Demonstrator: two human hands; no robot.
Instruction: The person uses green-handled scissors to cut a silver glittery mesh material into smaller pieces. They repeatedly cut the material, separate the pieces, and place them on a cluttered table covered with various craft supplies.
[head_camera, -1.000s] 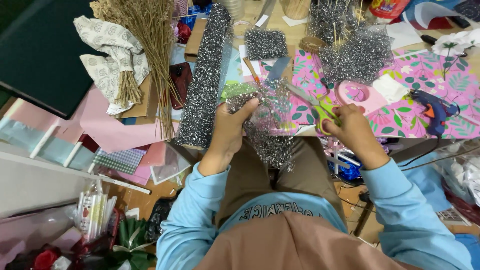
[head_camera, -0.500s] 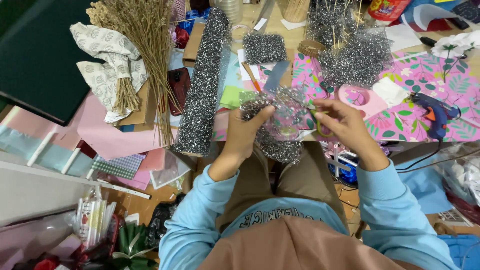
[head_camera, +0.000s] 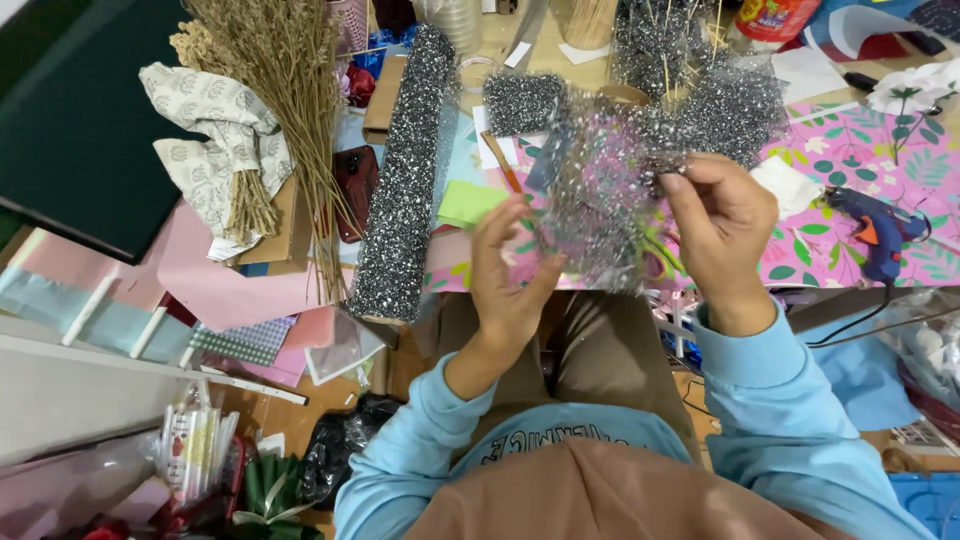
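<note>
I hold up a see-through sheet speckled with silver glitter (head_camera: 605, 195) in front of me, between both hands. My left hand (head_camera: 510, 275) grips its lower left edge with the fingers curled up. My right hand (head_camera: 722, 230) pinches its upper right edge near the top. Green-handled scissors show faintly behind the sheet by my right hand; whether that hand holds them I cannot tell. A long roll of the same silver glitter material (head_camera: 405, 180) lies on the table left of my left hand.
Dried grass stems (head_camera: 290, 110) and a patterned cloth (head_camera: 215, 140) lie at left. Pink paper sheets (head_camera: 230, 285) overlap near the table edge. A blue glue gun (head_camera: 880, 235) rests on floral pink paper (head_camera: 850, 150) at right. Glitter pieces on sticks (head_camera: 690, 70) stand behind.
Both hands have lifted the glitter sheet higher and spread it open; my right hand moved from the scissors' position by the pink tape up to the sheet's top edge.
</note>
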